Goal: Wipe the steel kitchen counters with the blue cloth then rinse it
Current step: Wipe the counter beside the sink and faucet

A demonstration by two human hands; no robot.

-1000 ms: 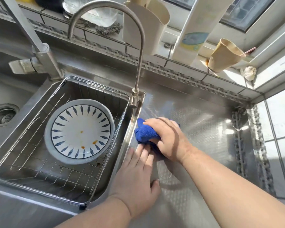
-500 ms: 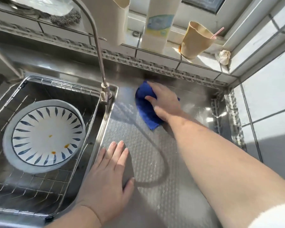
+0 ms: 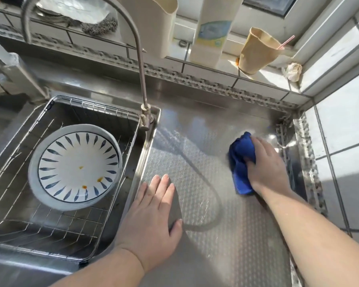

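The blue cloth (image 3: 241,162) lies bunched on the textured steel counter (image 3: 205,162), near its right edge. My right hand (image 3: 266,164) presses down on the cloth, fingers over its top, covering its right half. My left hand (image 3: 153,214) rests flat on the counter near the sink's rim, fingers spread, holding nothing. The sink (image 3: 120,119) is to the left, with a curved tap (image 3: 141,65) standing at its back right corner.
A wire basket (image 3: 95,230) in the sink holds a white plate with blue marks (image 3: 75,168). On the tiled sill behind stand a cream holder (image 3: 153,23), a white bottle (image 3: 214,30) and a tan cup (image 3: 257,50). A tiled wall (image 3: 344,141) borders the counter's right side.
My right hand has swept the cloth from beside the tap, along the back, across to the counter's right side. My left hand has stayed flat near the sink rim.
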